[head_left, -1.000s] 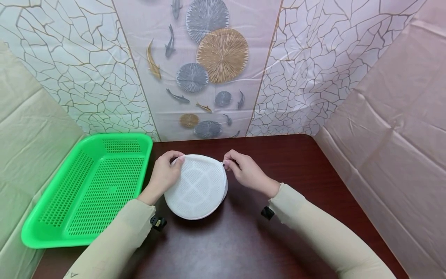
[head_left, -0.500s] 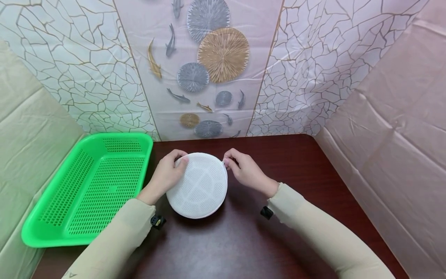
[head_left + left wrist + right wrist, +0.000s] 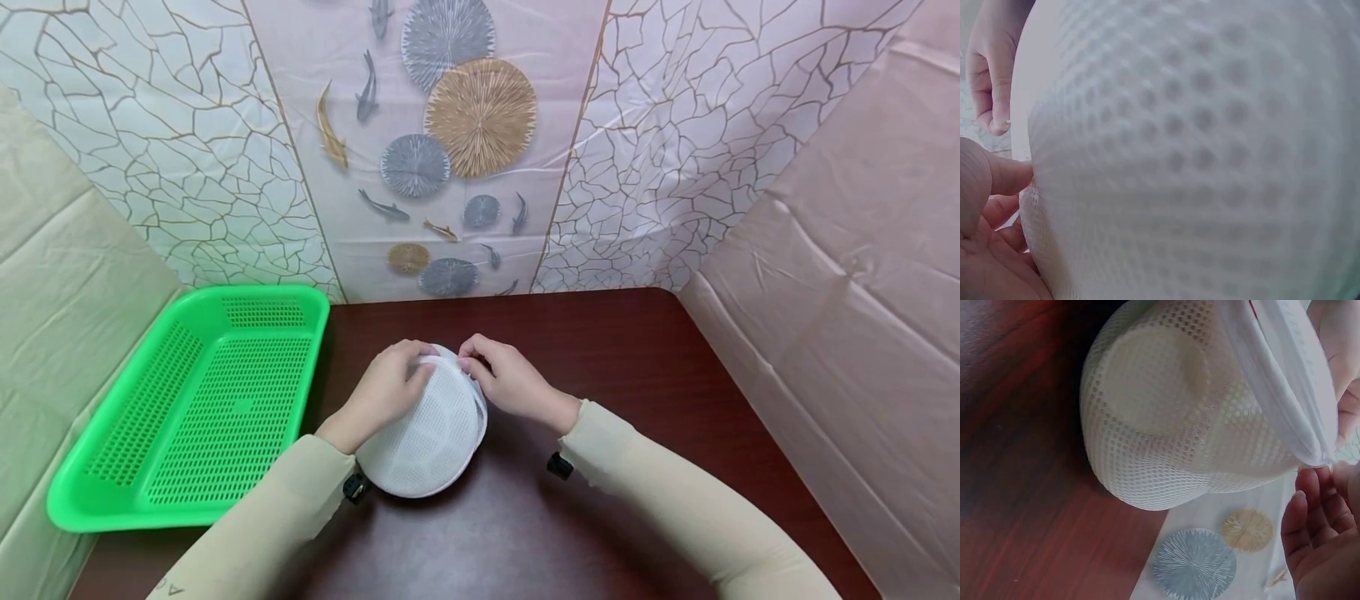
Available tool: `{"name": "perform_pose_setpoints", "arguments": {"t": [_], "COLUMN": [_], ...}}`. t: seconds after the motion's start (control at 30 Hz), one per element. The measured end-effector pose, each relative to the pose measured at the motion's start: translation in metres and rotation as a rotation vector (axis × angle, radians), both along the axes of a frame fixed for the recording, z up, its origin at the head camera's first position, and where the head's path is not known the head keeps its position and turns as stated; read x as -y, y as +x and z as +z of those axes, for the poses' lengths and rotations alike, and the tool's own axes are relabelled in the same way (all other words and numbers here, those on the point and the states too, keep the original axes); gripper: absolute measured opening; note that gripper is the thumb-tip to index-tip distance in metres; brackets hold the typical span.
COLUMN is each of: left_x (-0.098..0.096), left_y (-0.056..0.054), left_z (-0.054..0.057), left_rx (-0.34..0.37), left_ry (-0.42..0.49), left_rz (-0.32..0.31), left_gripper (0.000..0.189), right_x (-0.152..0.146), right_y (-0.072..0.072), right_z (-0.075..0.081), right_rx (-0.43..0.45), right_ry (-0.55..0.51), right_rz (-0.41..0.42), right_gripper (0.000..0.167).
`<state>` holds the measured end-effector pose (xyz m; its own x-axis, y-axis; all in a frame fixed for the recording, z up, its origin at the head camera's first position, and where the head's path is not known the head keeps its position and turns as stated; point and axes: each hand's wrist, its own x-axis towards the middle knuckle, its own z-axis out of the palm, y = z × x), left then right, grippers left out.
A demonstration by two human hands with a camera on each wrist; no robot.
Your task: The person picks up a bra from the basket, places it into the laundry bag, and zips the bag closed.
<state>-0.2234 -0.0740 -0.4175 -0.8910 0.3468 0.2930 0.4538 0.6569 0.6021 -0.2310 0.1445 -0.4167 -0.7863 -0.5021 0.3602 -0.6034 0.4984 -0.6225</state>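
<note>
White mesh bag, round, near mid desk, directly in front of the person, both hands on it. Left hand comes in from 8 o'clock, grasping the bag's edge at its 12 o'clock, thumb on the upper face, other fingers behind the edge. Right hand comes in from 4 o'clock, fingers pinching the edge at about 1 o'clock, just beside the left fingertips; exactly what sits between those fingertips is too small to tell. Right wrist view: white band along the bag's edge runs down to the right fingertips, thin red mark near its upper end. Pale round shape shows at the mesh there, can't tell if inside or part of the bag. Left wrist view mostly blurred mesh, left thumb on the edge. Edge layers slightly apart on the 2 to 3 o'clock side. Green basket, slotted base, at 9 o'clock from the bag, well apart from it. Light sleeves on both arms, small black device at each wrist. Behind, at 12 o'clock, wall covering printed with fish and discs; plain beige panels at 9 and 3 o'clock.
</note>
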Motion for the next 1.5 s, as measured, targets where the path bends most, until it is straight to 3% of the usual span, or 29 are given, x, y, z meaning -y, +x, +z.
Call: {"name": "perform_pose_setpoints", "arguments": {"t": [0.3, 0.8, 1.13, 1.5], "left_x": [0.002, 0.003, 0.013, 0.021], "left_y": [0.001, -0.001, -0.002, -0.006], "left_z": [-0.005, -0.006, -0.001, -0.006], "left_rx": [0.0, 0.01, 0.091, 0.055], "left_ry": [0.036, 0.036, 0.133, 0.182], "left_rz": [0.022, 0.06, 0.16, 0.221], "left_gripper": [0.012, 0.014, 0.016, 0.014], "right_x": [0.001, -0.003, -0.007, -0.007], "right_y": [0.002, 0.002, 0.005, 0.007], "right_z": [-0.007, -0.006, -0.008, -0.008], "right_rx": [0.008, -0.006, -0.002, 0.009], "right_ry": [0.069, 0.077, 0.072, 0.064], "right_rz": [0.011, 0.028, 0.026, 0.039], "right_gripper": [0.005, 0.004, 0.005, 0.008]}}
